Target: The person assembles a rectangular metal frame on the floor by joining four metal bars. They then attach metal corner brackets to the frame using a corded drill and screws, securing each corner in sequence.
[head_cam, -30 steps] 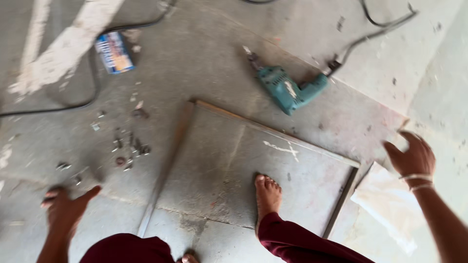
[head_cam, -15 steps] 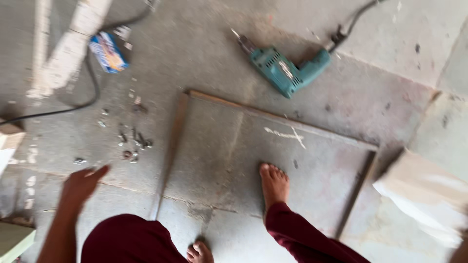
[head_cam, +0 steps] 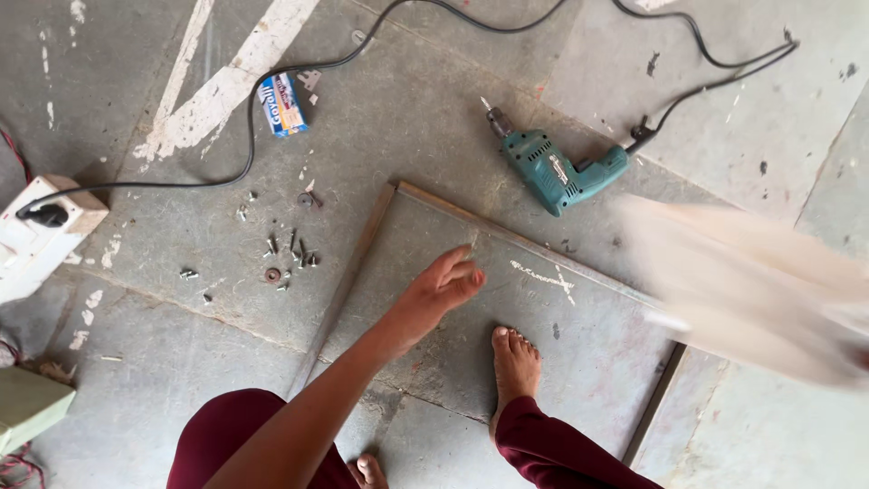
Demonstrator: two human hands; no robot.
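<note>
Grey concrete floor, scuffed and marked with white paint, fills the view from above. A thin metal frame lies flat on it, angled across the middle; the person's bare foot stands inside the frame. The left hand hangs over the frame's inner area, fingers loosely spread, palm down, holding nothing and touching nothing that can be made out. The forearm runs from the lower left up toward it, elbow bent.

Judgement: the frame looks light but long and springy, liable to flex; best taken along a side rail near a corner.

At the right edge a pale sheet shows as a motion blur. The right hand is hidden behind it, so its grip cannot be told.

A teal drill lies just beyond the frame's far rail, its black cord trailing away. Loose screws lie left of the frame, near a small blue box and a white socket box.
</note>
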